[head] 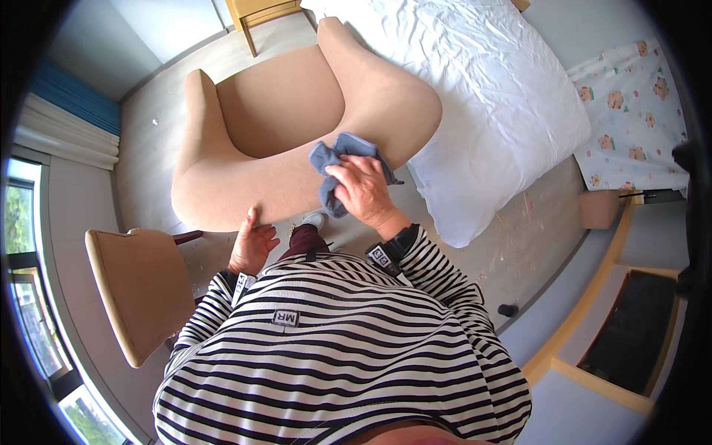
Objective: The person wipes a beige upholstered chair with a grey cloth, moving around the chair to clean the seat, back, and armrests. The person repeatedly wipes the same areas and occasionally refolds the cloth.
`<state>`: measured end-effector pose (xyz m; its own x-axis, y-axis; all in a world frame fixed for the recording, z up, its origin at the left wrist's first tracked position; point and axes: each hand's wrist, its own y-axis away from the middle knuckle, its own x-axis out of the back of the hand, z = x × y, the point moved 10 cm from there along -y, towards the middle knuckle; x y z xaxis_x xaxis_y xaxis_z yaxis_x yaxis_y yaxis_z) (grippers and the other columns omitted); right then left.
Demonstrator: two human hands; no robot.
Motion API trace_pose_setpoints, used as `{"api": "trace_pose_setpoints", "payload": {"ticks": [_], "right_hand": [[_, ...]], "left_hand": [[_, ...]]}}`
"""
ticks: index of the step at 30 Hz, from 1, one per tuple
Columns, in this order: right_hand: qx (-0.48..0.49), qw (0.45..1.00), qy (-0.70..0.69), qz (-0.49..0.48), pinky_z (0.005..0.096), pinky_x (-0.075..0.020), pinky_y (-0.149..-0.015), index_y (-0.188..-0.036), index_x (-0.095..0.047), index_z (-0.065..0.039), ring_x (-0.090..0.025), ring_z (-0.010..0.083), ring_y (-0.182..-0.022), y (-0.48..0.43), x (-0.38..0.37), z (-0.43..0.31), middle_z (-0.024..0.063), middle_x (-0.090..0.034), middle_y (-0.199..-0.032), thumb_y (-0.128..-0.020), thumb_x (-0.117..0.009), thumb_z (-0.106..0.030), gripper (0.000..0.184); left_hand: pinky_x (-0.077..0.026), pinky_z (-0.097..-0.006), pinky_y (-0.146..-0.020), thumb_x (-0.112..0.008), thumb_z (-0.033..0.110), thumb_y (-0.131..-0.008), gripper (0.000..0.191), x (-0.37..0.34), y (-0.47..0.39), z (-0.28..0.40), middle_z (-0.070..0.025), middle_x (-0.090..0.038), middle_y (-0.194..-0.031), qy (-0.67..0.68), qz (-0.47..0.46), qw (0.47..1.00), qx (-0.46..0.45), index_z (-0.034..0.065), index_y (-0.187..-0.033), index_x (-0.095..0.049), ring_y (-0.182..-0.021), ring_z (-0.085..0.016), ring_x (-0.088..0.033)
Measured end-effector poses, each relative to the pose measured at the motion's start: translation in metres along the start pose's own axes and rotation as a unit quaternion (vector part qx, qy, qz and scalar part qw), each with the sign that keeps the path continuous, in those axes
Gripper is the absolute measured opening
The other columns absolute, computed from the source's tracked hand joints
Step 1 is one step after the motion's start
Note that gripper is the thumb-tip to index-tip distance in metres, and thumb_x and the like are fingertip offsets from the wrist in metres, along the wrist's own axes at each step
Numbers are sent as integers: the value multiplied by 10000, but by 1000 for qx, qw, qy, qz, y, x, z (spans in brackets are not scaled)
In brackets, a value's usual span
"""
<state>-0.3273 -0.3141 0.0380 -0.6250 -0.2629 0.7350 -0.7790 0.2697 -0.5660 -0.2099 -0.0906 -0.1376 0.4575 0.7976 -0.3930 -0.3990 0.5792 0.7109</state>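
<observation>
In front of me stands a tan upholstered armchair (261,183), its backrest towards me and its seat facing away. My right hand (364,192) presses a bunched grey-blue cloth (356,146) on the top of the backrest, right of its middle. The cloth spreads out around my fingers and hides part of the upholstery. Lower and to the left, my left hand (253,245) is at the near edge of the backrest. Its thumb rests against the fabric, while the other fingers are partly curled below the edge and hold no loose thing.
A bed with a rumpled white cover (489,111) stands close on the right. At my left is a tan padded chair (139,289) near the window (33,328). Pale debris (514,222) dots the floor. A wall-mounted black screen (628,334) is at the right.
</observation>
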Motion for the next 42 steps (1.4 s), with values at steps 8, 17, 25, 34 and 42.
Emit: {"api": "trace_pose_setpoints", "payload": {"ticks": [8, 17, 25, 34, 42], "right_hand": [[-59, 992, 55, 95, 414, -368, -891, -1094, -608, -105, -574, 243, -977, 3, 36, 79, 56, -647, -985, -786, -613, -135, 310], [-102, 986, 66, 113, 416, -366, -902, -1063, -626, -78, -575, 256, -930, 2, 29, 88, 65, -648, -965, -769, -582, -142, 304], [-97, 988, 59, 103, 401, -334, -832, -1025, -632, -117, -552, 213, -899, -20, 10, 55, 21, -627, -882, -761, -588, -191, 278], [-7, 1000, 0, 21, 402, -341, -775, -999, -583, -147, -506, 189, -870, -60, -43, -1, -24, -549, -819, -767, -645, -247, 260], [-24, 998, -49, 21, 374, -373, -743, -956, -616, -161, -533, 184, -860, -73, -39, 72, -33, -606, -829, -735, -681, -194, 233]], "left_hand": [[-435, -312, -790, -712, 592, -764, 594, -21, 3, 15, 33, -572, -1016, 109, 58, 989, -85, 226, -1210, -569, -856, -116, -509], [-386, -391, -940, -680, 609, -764, 725, -18, -1, 17, -23, -541, -1270, 119, 49, 986, -105, 191, -1322, -481, -1142, -198, -506], [-466, -403, -952, -680, 536, -784, 709, 13, 6, 55, -51, -542, -1291, 140, 89, 971, -169, 159, -1345, -465, -1149, -226, -541], [-488, -494, -933, -713, 482, -742, 756, 93, -1, 128, -95, -527, -1300, 123, 180, 952, -214, 140, -1354, -428, -1175, -295, -530], [-498, -473, -921, -670, 477, -791, 660, 124, -10, 155, -75, -545, -1302, 117, 146, 955, -231, 147, -1328, -475, -1168, -278, -550]]}}
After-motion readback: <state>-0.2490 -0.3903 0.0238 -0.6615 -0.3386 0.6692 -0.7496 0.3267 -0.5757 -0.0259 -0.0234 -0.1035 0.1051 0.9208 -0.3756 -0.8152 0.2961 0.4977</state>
